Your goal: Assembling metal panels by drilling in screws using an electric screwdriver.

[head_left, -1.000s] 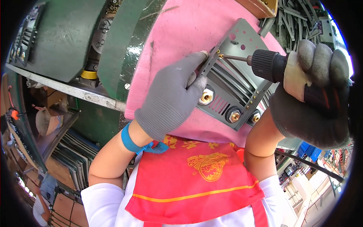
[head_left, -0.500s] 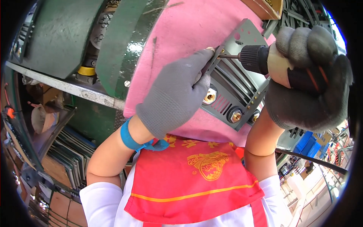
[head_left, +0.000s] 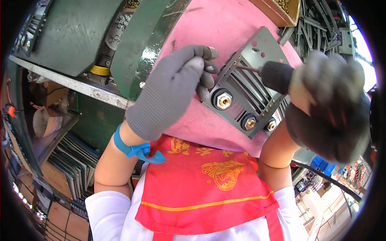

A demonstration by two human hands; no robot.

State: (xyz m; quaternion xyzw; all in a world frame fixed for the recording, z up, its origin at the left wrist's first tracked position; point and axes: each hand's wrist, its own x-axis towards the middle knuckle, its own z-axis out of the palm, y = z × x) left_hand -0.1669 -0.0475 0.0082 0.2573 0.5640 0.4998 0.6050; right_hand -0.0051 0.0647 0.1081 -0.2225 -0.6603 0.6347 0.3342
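My right hand [head_left: 329, 108], in a dark grey glove and blurred by motion, grips a powered screwdriver [head_left: 277, 76] with a black ribbed nose. Its thin bit points left toward the upper edge strip of a grey metal panel [head_left: 229, 86]. Whether the tip touches a screw is unclear. The panel lies tilted on a pink surface [head_left: 193, 38]; it has long slots, small brass screws and brass fittings with hex nuts [head_left: 223, 99]. My left hand [head_left: 173, 84], in a grey glove, is beside the panel's left edge with fingers curled; anything inside them is hidden.
A box of small brass parts [head_left: 283, 10] stands at the far right, beside a heap of dark metal strips [head_left: 317, 30]. Green metal plates [head_left: 68, 36] rest on the left, above a rack of stacked panels [head_left: 72, 164]. Blue bins [head_left: 319, 164] are lower right.
My left hand has drawn back left from the panel's edge, and its fingers have curled. The right hand with the screwdriver has shifted slightly down, its bit tilting away from the strip.
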